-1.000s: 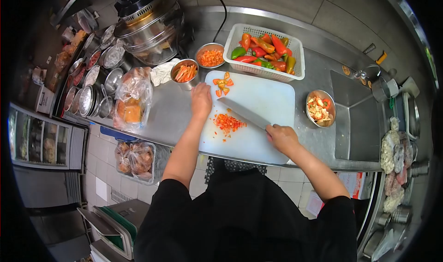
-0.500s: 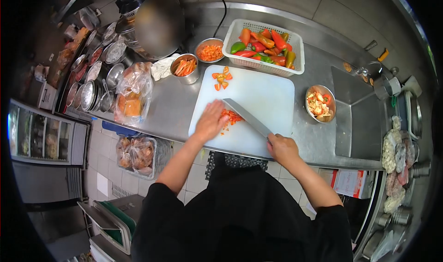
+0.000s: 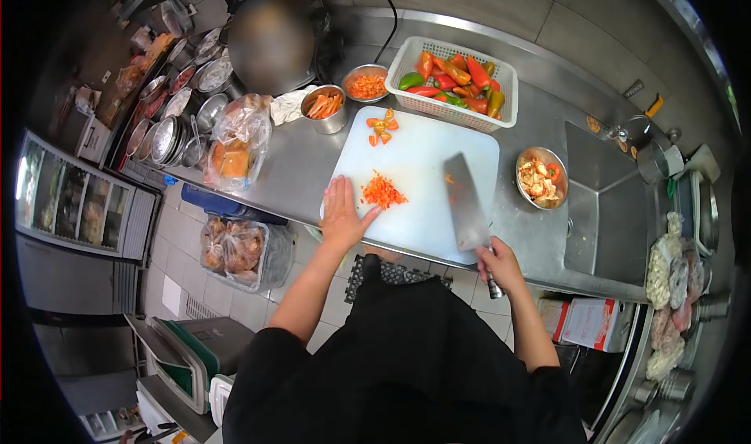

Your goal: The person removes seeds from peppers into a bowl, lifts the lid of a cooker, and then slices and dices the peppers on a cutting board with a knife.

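A white cutting board (image 3: 426, 150) lies on the steel counter. A small pile of diced red pepper (image 3: 382, 190) sits near its left front. My left hand (image 3: 342, 210) rests flat on the board's left edge, fingers beside the pile, holding nothing. My right hand (image 3: 497, 263) grips the handle of a cleaver (image 3: 465, 201), whose broad blade lies flat over the board's right front. A few pepper pieces (image 3: 381, 128) lie at the board's far left corner.
A white basket of red, orange and green peppers (image 3: 456, 82) stands behind the board. Steel bowls hold pepper strips (image 3: 325, 106), diced pepper (image 3: 366, 86) and scraps (image 3: 541, 178). A sink (image 3: 610, 201) lies right. Bagged food (image 3: 237, 143) and stacked lids (image 3: 168, 135) sit left.
The cleaver has swung from the diced pile to the board's right front and now lies flat. My left hand slid back to the board's left edge, leaving the dice gathered in a pile.
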Demonstrator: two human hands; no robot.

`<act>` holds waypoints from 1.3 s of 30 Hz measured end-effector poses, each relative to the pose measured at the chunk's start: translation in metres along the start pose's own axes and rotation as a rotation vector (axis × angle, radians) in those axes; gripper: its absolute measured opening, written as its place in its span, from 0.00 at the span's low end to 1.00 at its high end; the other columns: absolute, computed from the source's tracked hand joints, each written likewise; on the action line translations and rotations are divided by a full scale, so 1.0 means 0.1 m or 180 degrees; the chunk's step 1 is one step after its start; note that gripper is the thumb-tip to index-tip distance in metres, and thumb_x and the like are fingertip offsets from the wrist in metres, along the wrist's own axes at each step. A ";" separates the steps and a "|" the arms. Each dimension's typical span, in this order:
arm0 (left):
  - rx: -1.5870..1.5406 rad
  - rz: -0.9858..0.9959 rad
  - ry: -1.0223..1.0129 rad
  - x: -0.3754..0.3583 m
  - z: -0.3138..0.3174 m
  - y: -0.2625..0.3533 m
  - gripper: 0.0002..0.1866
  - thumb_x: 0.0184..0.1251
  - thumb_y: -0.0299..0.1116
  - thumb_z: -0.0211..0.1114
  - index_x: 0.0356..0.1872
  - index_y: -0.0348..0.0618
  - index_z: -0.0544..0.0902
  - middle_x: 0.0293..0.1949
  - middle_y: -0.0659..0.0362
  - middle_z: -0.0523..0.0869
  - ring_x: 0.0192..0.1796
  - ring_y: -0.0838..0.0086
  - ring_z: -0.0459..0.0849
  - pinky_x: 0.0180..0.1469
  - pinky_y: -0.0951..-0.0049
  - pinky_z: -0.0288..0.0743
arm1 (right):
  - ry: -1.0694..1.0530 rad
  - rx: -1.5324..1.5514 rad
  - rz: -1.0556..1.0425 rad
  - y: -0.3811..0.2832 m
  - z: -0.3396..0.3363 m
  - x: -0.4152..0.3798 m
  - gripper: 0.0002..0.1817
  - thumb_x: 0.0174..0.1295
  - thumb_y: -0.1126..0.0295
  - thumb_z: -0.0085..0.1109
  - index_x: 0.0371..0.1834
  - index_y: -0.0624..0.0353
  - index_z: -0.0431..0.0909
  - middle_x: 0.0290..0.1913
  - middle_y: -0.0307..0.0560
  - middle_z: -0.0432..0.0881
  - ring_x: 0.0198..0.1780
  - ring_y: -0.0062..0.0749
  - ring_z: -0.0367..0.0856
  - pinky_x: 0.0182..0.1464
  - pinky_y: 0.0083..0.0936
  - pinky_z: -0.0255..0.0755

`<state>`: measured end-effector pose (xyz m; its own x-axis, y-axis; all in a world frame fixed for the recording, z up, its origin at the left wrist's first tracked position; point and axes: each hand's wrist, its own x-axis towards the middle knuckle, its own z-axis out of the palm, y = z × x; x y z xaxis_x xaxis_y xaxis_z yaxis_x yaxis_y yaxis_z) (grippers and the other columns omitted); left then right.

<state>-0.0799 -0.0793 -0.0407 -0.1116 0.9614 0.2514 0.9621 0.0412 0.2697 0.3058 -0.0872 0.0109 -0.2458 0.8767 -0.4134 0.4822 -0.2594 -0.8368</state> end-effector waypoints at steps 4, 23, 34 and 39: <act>-0.0187 -0.0350 0.0291 0.28 0.29 0.33 0.45 0.74 0.59 0.60 0.75 0.27 0.64 0.78 0.38 0.64 0.82 0.49 0.57 0.83 0.51 0.49 | -0.0175 0.1778 0.0332 0.37 -0.01 -0.12 0.09 0.76 0.63 0.56 0.44 0.56 0.72 0.22 0.40 0.76 0.14 0.25 0.72 0.16 0.25 0.68; -0.1678 -0.0539 0.0926 0.50 0.38 0.47 0.21 0.77 0.35 0.60 0.63 0.32 0.80 0.68 0.43 0.78 0.72 0.51 0.74 0.75 0.59 0.67 | -0.1386 0.1551 0.0250 -0.44 1.50 0.42 0.11 0.78 0.63 0.51 0.48 0.59 0.68 0.22 0.41 0.74 0.15 0.26 0.73 0.17 0.27 0.69; -0.2402 0.0023 0.1731 2.42 -0.18 0.30 0.20 0.77 0.33 0.58 0.62 0.32 0.81 0.66 0.41 0.80 0.69 0.49 0.77 0.73 0.59 0.68 | -0.0595 0.0734 -0.0261 -2.03 1.10 1.32 0.08 0.76 0.65 0.54 0.45 0.57 0.70 0.23 0.38 0.75 0.17 0.24 0.73 0.20 0.24 0.68; -0.2323 -0.0344 0.1858 3.56 0.16 -0.05 0.11 0.72 0.32 0.60 0.47 0.36 0.83 0.53 0.45 0.86 0.54 0.49 0.84 0.59 0.57 0.77 | -0.0423 0.0743 -0.0229 -2.63 0.92 2.06 0.09 0.75 0.63 0.56 0.43 0.56 0.71 0.23 0.38 0.75 0.18 0.23 0.72 0.20 0.24 0.68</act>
<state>-0.1207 0.2669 0.0322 -0.4885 0.6658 0.5640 0.5675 -0.2486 0.7850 0.0509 0.1244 0.1125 -0.3879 0.8395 -0.3805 0.2565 -0.2982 -0.9194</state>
